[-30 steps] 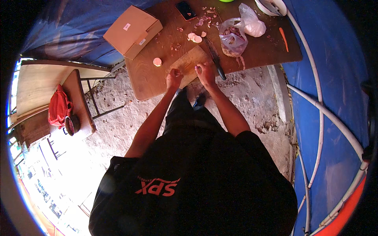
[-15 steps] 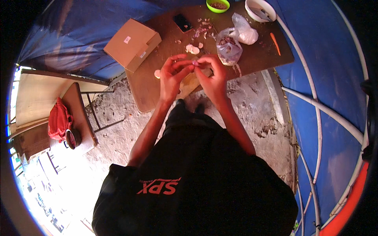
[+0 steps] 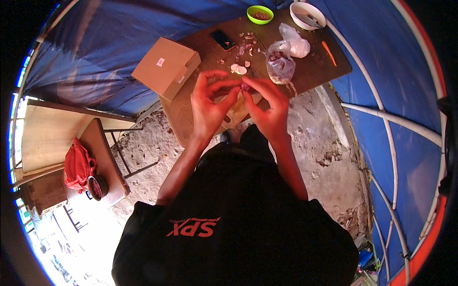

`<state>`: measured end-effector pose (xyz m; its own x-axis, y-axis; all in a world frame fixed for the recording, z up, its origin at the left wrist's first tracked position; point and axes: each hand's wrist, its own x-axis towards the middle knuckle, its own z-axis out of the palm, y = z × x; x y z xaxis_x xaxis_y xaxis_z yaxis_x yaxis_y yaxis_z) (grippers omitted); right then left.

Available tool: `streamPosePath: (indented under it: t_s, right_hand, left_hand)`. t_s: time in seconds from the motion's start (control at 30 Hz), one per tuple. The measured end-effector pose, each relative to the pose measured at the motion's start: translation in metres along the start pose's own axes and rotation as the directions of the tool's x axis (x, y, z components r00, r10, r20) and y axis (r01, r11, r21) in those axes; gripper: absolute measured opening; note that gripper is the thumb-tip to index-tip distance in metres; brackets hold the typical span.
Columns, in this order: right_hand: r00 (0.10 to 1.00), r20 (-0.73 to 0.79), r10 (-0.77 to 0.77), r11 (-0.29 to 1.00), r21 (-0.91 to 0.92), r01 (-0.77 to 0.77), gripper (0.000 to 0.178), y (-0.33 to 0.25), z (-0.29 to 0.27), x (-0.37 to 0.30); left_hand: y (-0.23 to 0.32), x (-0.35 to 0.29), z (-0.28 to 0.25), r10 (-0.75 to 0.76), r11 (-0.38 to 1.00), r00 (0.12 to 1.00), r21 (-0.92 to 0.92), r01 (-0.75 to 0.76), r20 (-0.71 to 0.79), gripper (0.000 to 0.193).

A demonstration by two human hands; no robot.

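Between the fingertips of both hands is a small purple shallot (image 3: 245, 86), partly covered by the fingers. My left hand (image 3: 208, 105) pinches it with thumb and forefinger, its other fingers loosely curled. From the other side, my right hand (image 3: 270, 107) grips it in a similar pinch. Both hands are above a wooden board (image 3: 241, 114) near the table's front edge. Just past the fingers lie several pale peeled pieces (image 3: 238, 69). Scattered dry skins (image 3: 244, 49) lie farther off. A clear plastic bag (image 3: 281, 64) of reddish-brown bulbs stands right of them.
The brown table (image 3: 317, 71) also bears a cardboard box (image 3: 164, 66), a dark phone (image 3: 223, 39), a white plastic bag (image 3: 298, 46), a slim orange object (image 3: 329, 53), a green bowl (image 3: 260, 6) and a white bowl (image 3: 296, 10). Left stands another table with a red bag (image 3: 78, 167).
The view has shifted, so the table and its things appear moved. Both hands still pinch the shallot, their fingers slightly rearranged around it.
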<state>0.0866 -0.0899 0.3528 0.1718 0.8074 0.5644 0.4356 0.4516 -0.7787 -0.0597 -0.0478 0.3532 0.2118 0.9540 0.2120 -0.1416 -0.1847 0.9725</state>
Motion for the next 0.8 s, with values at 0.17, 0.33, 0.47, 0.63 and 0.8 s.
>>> streamPosePath:
  t_s: [0.17, 0.33, 0.47, 0.63, 0.8]
  right_hand:
    - [0.999, 0.043, 0.030, 0.999, 0.011, -0.031, 0.034, -0.004, 0.009, -0.003]
    - [0.992, 0.126, 0.020, 1.000, 0.006, -0.021, 0.035, 0.002, 0.012, 0.006]
    - [0.988, 0.152, 0.033, 0.999, 0.003, -0.034, 0.037, -0.002, 0.014, 0.011]
    - [0.989, 0.138, 0.059, 0.998, -0.012, -0.058, 0.035, -0.005, 0.012, 0.018]
    - [0.995, 0.095, 0.004, 0.999, -0.033, -0.001, 0.027, -0.003, 0.009, 0.017]
  left_hand:
    - [0.006, -0.002, -0.012, -0.022, 0.999, 1.000, -0.025, 0.022, -0.012, 0.039]
    - [0.007, 0.004, -0.024, -0.005, 0.999, 1.000, 0.048, 0.006, -0.011, 0.041]
    - [0.007, 0.004, -0.025, -0.063, 0.998, 0.996, 0.028, 0.065, -0.062, 0.042]
    - [0.006, 0.008, -0.019, -0.048, 0.998, 0.997, -0.032, 0.046, -0.058, 0.040]
    - [0.006, 0.011, -0.019, -0.087, 0.995, 0.996, -0.045, 0.086, -0.022, 0.040]
